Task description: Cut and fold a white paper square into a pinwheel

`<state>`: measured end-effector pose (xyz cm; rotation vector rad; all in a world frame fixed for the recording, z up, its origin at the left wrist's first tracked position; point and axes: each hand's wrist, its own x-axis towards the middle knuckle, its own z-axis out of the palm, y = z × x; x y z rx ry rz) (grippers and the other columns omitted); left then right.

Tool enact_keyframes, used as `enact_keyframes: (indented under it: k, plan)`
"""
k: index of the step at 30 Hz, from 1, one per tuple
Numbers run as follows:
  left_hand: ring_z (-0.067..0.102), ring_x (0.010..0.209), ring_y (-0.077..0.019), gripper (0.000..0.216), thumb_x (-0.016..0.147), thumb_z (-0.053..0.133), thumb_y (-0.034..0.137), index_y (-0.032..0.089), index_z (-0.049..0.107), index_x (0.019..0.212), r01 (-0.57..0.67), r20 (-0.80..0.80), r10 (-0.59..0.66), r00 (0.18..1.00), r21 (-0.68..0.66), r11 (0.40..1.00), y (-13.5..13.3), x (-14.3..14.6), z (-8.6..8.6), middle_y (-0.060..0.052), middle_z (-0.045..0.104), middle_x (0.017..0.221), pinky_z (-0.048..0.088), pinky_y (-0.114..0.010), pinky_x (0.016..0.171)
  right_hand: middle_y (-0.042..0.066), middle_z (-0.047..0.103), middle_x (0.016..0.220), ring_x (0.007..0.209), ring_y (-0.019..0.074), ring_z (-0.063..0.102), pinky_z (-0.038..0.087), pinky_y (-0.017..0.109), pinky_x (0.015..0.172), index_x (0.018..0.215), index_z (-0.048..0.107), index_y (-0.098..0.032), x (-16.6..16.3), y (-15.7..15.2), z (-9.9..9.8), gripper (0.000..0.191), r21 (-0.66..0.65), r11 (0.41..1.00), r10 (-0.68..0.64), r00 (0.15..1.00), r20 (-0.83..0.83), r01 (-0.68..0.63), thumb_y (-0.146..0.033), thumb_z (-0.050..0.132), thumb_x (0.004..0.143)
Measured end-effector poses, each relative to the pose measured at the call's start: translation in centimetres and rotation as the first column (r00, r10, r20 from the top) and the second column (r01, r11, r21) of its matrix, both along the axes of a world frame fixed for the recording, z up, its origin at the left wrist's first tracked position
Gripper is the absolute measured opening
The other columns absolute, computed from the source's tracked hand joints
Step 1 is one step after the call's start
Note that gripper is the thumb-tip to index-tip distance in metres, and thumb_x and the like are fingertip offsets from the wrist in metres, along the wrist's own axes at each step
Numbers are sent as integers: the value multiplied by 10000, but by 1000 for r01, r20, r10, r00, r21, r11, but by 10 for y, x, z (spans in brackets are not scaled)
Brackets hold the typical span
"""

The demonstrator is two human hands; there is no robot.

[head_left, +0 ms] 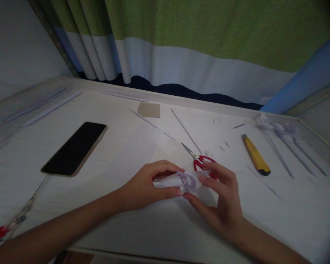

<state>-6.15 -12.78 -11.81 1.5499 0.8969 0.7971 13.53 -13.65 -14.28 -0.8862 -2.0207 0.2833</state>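
Observation:
A piece of white paper (191, 182), curled into a small roll or fold, is held between both hands above the front of the table. My left hand (151, 183) pinches its left side between thumb and fingers. On the right side, the fingertips and thumb of my right hand (222, 194) grip the same paper. Just beyond my right fingers lie scissors (195, 155) with red handles, their blades parted and pointing away to the left. Part of the handles is hidden behind the right hand. A flat white paper strip (137, 150) lies beyond the left hand.
A black-screened phone (76, 148) with a strap lies at left. A yellow cutter knife (255, 154) is at right, near rolled paper sticks (295, 152) and crumpled paper. A beige card square (149, 110), thin paper rods (185, 129) and scraps lie farther back, before a curtain (198, 40).

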Motion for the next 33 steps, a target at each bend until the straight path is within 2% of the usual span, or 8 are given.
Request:
enact_keyframes:
  k: [2,4,11,14,17,22,29,33]
  plan:
    - [539,918,-151,310,695,625,201,136,559,991,3,-12,-2,1000,8,1000,0,1,-1,-55,550,984,423,-272,830,58,358,1174,1046,280,395,399,451,816,1020,527,-302,3,0,3,430,132,991,-27,990,136,9,-194,675,632]
    - [539,917,-147,312,697,623,203,144,558,996,-5,-13,5,1000,20,1000,-1,1,-2,-51,549,991,422,-267,832,62,377,1138,1017,280,408,404,449,799,948,568,-277,4,0,6,340,200,979,-72,975,210,29,-243,681,629]
    - [535,920,-150,294,697,620,183,142,571,984,6,-12,-5,1000,84,996,0,1,-6,-57,550,991,423,-268,832,45,523,941,904,226,474,412,415,775,734,606,-230,-3,-1,13,133,415,906,-190,955,229,81,-288,684,643]
    - [540,914,-158,281,697,616,177,143,575,973,17,-9,-16,1000,59,998,-1,2,-7,-60,554,988,428,-287,832,43,560,934,901,219,495,388,435,804,684,605,-199,-4,-2,12,114,460,885,-191,955,227,67,-259,692,642]
    - [540,930,-162,294,692,621,169,132,563,978,23,15,-23,1000,-12,1000,-2,2,-6,-63,556,994,417,-296,862,44,574,962,926,228,498,354,469,841,703,613,-190,-3,-2,11,98,446,895,-140,956,259,10,-219,689,649]
    - [529,996,-157,377,672,648,163,139,516,1025,64,104,-47,993,-161,985,-1,1,-8,-65,563,1063,386,-290,918,48,570,933,893,219,496,370,458,819,724,629,-177,-3,1,12,79,316,949,-87,968,237,8,-157,673,661]
    - [525,1008,-162,481,619,700,171,168,500,1056,65,129,-38,991,-214,975,0,2,-14,-51,580,1065,383,-295,918,74,535,959,919,237,457,376,456,803,748,625,-151,-2,0,19,41,144,987,27,964,264,-67,-132,602,719]
    - [520,1014,-165,458,624,694,160,153,511,1044,88,142,-56,988,-232,969,-1,1,-14,-60,580,1058,369,-304,929,83,529,965,929,244,444,381,455,788,773,619,-151,-3,0,21,66,89,992,57,961,272,-84,-119,574,737]
